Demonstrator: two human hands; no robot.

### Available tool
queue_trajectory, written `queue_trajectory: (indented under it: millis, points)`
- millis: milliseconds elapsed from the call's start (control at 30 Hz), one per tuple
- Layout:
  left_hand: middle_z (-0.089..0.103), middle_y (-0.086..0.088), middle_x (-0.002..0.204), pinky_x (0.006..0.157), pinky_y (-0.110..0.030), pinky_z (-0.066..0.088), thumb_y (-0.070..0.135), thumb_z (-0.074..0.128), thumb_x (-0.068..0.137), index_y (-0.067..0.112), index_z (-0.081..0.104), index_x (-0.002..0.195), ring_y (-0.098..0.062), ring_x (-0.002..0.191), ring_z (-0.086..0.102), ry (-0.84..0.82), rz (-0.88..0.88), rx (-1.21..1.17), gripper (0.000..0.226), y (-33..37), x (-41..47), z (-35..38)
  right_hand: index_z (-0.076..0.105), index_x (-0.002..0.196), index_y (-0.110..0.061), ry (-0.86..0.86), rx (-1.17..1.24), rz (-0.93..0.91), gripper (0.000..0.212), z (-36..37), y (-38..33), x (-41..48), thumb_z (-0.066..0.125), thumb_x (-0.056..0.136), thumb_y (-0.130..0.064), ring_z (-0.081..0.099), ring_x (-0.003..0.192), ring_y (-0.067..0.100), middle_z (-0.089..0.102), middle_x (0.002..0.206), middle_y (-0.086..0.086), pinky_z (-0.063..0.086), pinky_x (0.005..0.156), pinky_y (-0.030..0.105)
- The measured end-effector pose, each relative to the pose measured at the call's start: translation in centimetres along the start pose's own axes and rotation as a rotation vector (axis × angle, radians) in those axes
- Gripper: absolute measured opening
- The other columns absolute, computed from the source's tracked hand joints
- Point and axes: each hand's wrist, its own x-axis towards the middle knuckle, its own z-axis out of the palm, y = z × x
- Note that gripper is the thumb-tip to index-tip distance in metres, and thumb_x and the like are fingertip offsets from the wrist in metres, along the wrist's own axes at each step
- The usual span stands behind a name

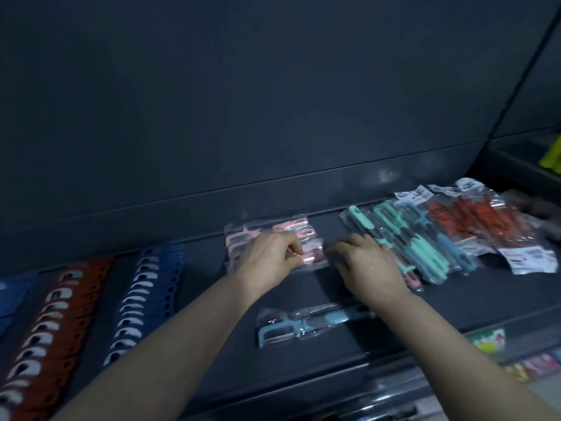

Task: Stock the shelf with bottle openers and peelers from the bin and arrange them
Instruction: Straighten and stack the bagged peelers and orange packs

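1. Plastic sleeves are the main hazard, as we judge it; the pink peelers lie in a small glossy stack on the shelf, and a pinch on the top sleeve alone could slide it off those beneath and fan the stack out.
2. Just right of our right hand, the mint and teal peelers overlap loosely; a sideways nudge could push them into the red peelers beyond and mix the colours.
3. One loose blue peeler lies alone near the shelf's front edge, partly under our right forearm; a forearm dragged back could sweep it off.
4. Red bottle openers and blue bottle openers stand in neat rows at the left, well apart from our hands, so we judge them at little risk; the bin is not in view.
5. Our left hand rests on the pink peelers, fingers curled and pinching the near edge of the sleeves.
6. Our right hand sits palm down between the pink stack and the mint pile, fingers bent toward the shelf and touching the pile's edge; blur hides whether it grips anything, so we cannot tell.
7. Both forearms reach forward and converge over the middle of the shelf.
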Motion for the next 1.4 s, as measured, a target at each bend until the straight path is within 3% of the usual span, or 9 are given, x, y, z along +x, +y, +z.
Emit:
queue_trajectory:
  millis: [233, 333, 467, 633, 833, 967, 1067, 1233, 1400]
  points:
    - [0.066, 0.007, 0.097, 0.082, -0.034, 0.052, 0.027, 0.063, 0.088, 0.026, 0.066, 0.095, -0.015, 0.093, 0.062, -0.079, 0.043, -0.004, 0.008, 8.8, 4.8, 4.3, 0.068, 0.106, -0.033, 0.117, -0.019, 0.22, 0.025, -3.6, 9.6, -1.3, 0.061, 0.084, -0.042, 0.056, 0.107, 0.023, 0.066, 0.105, -0.004, 0.046, 0.08, 0.032]
    - [0.064, -0.005, 0.111, 0.087, -0.037, 0.049, 0.038, 0.059, 0.09, 0.018, 0.055, 0.116, -0.026, 0.106, 0.06, -0.094, -0.061, 0.073, 0.033, 12.1, 6.6, 6.6, 0.06, 0.113, -0.035, 0.003, -0.011, 0.206, 0.045, -4.1, 12.3, -0.8, 0.065, 0.075, -0.058, 0.055, 0.108, 0.02, 0.06, 0.11, -0.006, 0.047, 0.081, 0.032]
    - [0.062, -0.008, 0.114, 0.078, -0.032, 0.046, 0.047, 0.069, 0.081, 0.008, 0.039, 0.128, -0.027, 0.105, 0.061, -0.145, -0.364, -0.018, 0.068, 14.3, 8.2, 8.6, 0.05, 0.126, -0.026, -0.064, 0.106, 0.159, 0.056, -3.9, 14.0, 0.6, 0.066, 0.076, -0.044, 0.061, 0.103, 0.024, 0.059, 0.114, 0.002, 0.05, 0.081, 0.033]
    - [0.066, -0.008, 0.094, 0.077, -0.032, 0.052, 0.026, 0.069, 0.078, 0.007, 0.051, 0.106, -0.027, 0.091, 0.064, -0.015, -0.522, -0.122, 0.038, 13.9, 8.9, 9.0, 0.049, 0.127, -0.029, -0.045, 0.181, 0.069, 0.05, -4.0, 16.0, 1.5, 0.062, 0.081, -0.044, 0.062, 0.102, 0.023, 0.062, 0.114, -0.001, 0.049, 0.078, 0.031]
    - [0.054, 0.007, 0.071, 0.074, -0.025, 0.043, 0.015, 0.06, 0.089, 0.01, 0.042, 0.132, -0.007, 0.071, 0.052, 0.222, -0.328, -0.319, 0.047, 16.4, 8.8, 7.4, 0.06, 0.112, -0.034, 0.067, 0.181, 0.022, 0.021, -6.1, 18.1, 2.4, 0.05, 0.094, -0.037, 0.061, 0.104, 0.023, 0.066, 0.113, -0.004, 0.047, 0.079, 0.032]
    - [0.066, 0.003, 0.078, 0.081, -0.031, 0.052, 0.019, 0.06, 0.089, 0.012, 0.05, 0.123, -0.012, 0.076, 0.063, 0.171, -0.278, -0.359, 0.036, 18.9, 10.1, 8.6, 0.058, 0.118, -0.031, 0.177, 0.256, 0.033, 0.026, -6.9, 19.0, 2.6, 0.047, 0.095, -0.034, 0.06, 0.105, 0.025, 0.064, 0.113, 0.0, 0.046, 0.078, 0.033]
    - [0.066, -0.012, 0.099, 0.082, -0.039, 0.053, 0.022, 0.054, 0.089, 0.011, 0.053, 0.105, -0.031, 0.094, 0.063, 0.131, -0.431, -0.048, 0.02, 17.4, 10.2, 8.7, 0.056, 0.119, -0.033, 0.082, 0.217, -0.041, 0.034, -6.3, 19.0, 2.2, 0.052, 0.09, -0.049, 0.056, 0.108, 0.02, 0.059, 0.112, -0.004, 0.045, 0.081, 0.031]
    - [0.061, -0.005, 0.1, 0.07, -0.032, 0.048, 0.052, 0.071, 0.076, 0.008, 0.045, 0.109, -0.025, 0.089, 0.062, -0.144, -0.644, 0.009, 0.061, 16.1, 7.7, 9.6, 0.055, 0.124, -0.039, -0.148, 0.095, -0.146, 0.046, -4.6, 18.3, 1.7, 0.06, 0.081, -0.056, 0.039, 0.12, 0.019, 0.05, 0.13, -0.009, 0.039, 0.097, 0.035]
    - [0.057, -0.004, 0.091, 0.066, -0.027, 0.045, 0.029, 0.073, 0.074, 0.008, 0.045, 0.109, -0.023, 0.083, 0.059, -0.147, -0.72, -0.048, 0.05, 15.8, 7.1, 8.5, 0.056, 0.124, -0.038, -0.192, 0.018, -0.157, 0.041, -4.5, 18.1, 1.8, 0.061, 0.084, -0.046, 0.035, 0.124, 0.02, 0.049, 0.133, -0.009, 0.035, 0.098, 0.039]
